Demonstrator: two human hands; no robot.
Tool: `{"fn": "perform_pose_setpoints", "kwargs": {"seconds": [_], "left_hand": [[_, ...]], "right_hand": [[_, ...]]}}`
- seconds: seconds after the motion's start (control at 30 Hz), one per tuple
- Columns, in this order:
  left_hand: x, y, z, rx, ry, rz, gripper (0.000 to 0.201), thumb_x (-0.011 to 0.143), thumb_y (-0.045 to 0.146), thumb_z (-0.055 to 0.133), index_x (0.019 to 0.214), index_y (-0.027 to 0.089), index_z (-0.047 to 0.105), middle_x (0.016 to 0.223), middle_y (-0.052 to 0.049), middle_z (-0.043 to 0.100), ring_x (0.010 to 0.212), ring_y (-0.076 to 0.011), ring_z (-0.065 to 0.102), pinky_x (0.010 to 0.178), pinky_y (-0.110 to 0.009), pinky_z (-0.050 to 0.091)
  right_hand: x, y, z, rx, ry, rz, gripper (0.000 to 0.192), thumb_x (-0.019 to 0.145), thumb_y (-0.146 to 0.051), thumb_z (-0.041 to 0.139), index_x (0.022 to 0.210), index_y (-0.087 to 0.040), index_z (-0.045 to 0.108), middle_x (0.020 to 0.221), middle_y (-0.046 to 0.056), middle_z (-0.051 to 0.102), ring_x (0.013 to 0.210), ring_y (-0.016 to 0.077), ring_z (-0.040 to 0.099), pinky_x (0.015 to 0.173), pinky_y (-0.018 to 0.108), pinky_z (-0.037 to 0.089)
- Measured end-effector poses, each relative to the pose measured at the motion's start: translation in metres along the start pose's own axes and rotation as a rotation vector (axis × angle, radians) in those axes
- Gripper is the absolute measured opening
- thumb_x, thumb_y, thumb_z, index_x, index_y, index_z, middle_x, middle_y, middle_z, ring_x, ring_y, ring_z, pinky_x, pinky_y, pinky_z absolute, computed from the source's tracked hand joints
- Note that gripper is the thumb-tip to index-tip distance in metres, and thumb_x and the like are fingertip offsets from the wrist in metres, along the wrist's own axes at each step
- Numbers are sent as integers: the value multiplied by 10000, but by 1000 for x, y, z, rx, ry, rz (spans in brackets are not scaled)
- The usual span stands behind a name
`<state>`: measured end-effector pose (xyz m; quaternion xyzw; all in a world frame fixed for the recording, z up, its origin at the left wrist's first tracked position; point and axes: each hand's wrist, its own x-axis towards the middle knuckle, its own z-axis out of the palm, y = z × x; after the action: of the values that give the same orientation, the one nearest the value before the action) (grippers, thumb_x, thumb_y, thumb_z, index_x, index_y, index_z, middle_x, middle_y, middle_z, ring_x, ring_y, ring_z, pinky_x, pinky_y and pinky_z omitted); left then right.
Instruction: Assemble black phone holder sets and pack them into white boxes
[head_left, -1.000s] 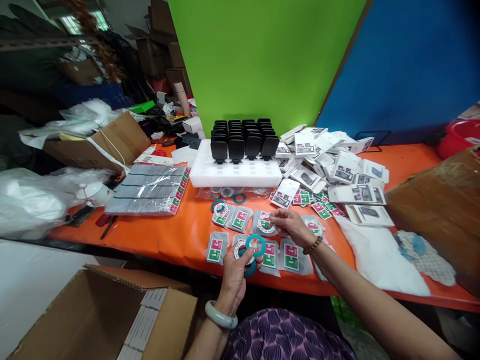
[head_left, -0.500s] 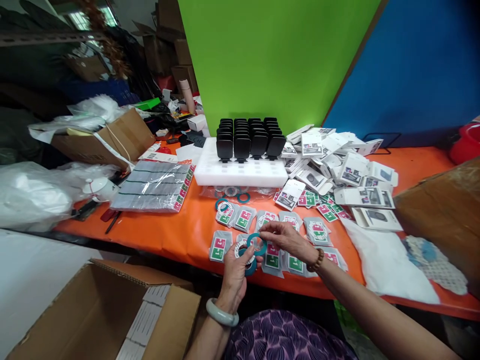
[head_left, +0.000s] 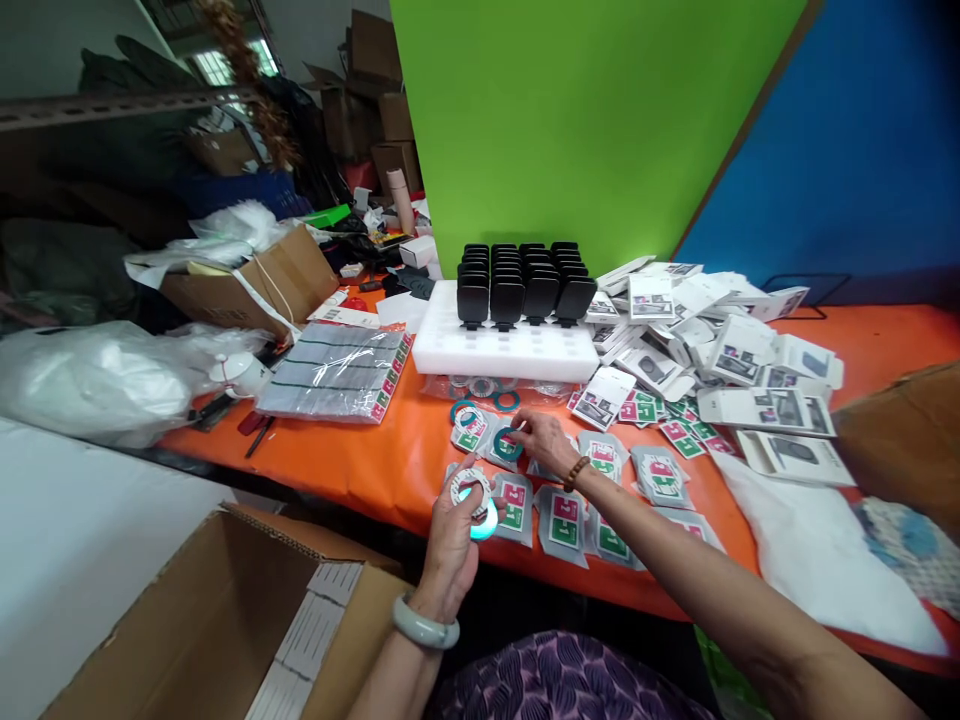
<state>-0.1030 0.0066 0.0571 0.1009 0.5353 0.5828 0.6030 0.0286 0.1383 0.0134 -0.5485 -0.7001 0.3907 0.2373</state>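
My left hand point(head_left: 454, 535) is closed on a small stack of rings, with a white printed ring point(head_left: 471, 482) on top and a bright teal one point(head_left: 486, 524) below it. Farther forward, my right hand point(head_left: 544, 440) pinches a single teal ring point(head_left: 508, 444) by its right edge, over a grey packet in the back row. Grey packets with pink and green labels lie in two rows, such as this packet point(head_left: 564, 525) in the front row. A teal ring and a white ring point(head_left: 466, 416) rest on the leftmost back packet.
Black flat-headed pieces stand in a white foam block point(head_left: 502, 355). Right of it is a heap of white printed boxes point(head_left: 742, 350), with a white pouch point(head_left: 832, 560) in front. A plastic-wrapped grey bundle point(head_left: 334, 370) lies left. An opened carton point(head_left: 210, 600) stands at lower left.
My right hand has carried the teal ring forward, away from my left hand, to a back-row packet. My left hand has shifted slightly left with its rings. The camera view has turned a little left.
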Motion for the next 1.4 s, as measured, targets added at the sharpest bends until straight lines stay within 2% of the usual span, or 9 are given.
{"fn": "perform_pose_setpoints", "kwargs": {"seconds": [0.2,0.3,0.37,0.6,0.73,0.83,1.0,1.13,1.4], "left_hand": [[11,35,-11,-34,-22,-23,479,599,62,648,1061,176,592,806,-17,694,618,-147,671,610,-255,544],[27,53,-18,50,-7,-4,259,659,106,636,906,172,592,810,-33,689,616,-135,658,616,-262,544],[39,63,-24,156,4,13,97,731,198,630,795,165,565,772,-46,675,612,-133,649,610,-266,539],[83,64,-33,640,-4,158,127,694,214,706,673,178,586,559,21,582,491,-129,558,544,-260,469],[107,56,-25,1007,-19,287,138,630,77,709,597,194,644,639,-15,648,760,-205,633,754,-291,461],[120,50,-20,1226,-40,346,158,639,46,688,649,204,676,772,-48,705,923,-247,622,862,-323,424],[129,46,-15,1461,-62,393,109,720,101,660,773,190,693,899,-88,717,957,-253,615,866,-334,413],[132,48,-13,1556,-80,407,107,727,119,674,819,174,680,928,-93,707,946,-232,616,825,-296,421],[139,52,-8,1638,-71,364,369,689,133,694,1051,137,618,1027,-155,696,985,-277,621,773,-306,427]], "right_hand": [[-3,-8,5,-249,20,-67,126,845,-149,544,937,-149,630,1016,131,615,881,226,585,759,309,398],[8,-18,6,-296,-6,-106,182,902,-209,519,1032,-143,627,1061,131,623,939,222,587,816,309,411],[23,-26,10,-309,-39,-121,199,908,-244,544,1049,-130,626,1035,127,647,953,218,594,837,309,431],[71,-44,33,-372,-178,-117,271,918,-351,568,1102,-155,604,1123,67,621,982,197,613,859,408,514],[82,-46,42,-378,-228,-99,263,917,-347,571,1091,-153,612,1122,63,622,976,202,614,846,393,523],[88,-44,44,-348,-233,-80,225,914,-342,575,1012,-146,627,1040,46,641,912,178,622,808,368,527],[93,-33,42,-217,-152,-49,149,769,-257,711,744,-151,609,767,32,658,737,159,600,659,265,466],[93,-24,42,-68,-111,3,169,814,-261,616,681,-185,543,510,-1,574,500,140,541,506,245,401],[76,-29,32,119,66,-1,170,771,-254,592,643,-200,492,583,-12,559,559,132,526,572,245,407]]}}
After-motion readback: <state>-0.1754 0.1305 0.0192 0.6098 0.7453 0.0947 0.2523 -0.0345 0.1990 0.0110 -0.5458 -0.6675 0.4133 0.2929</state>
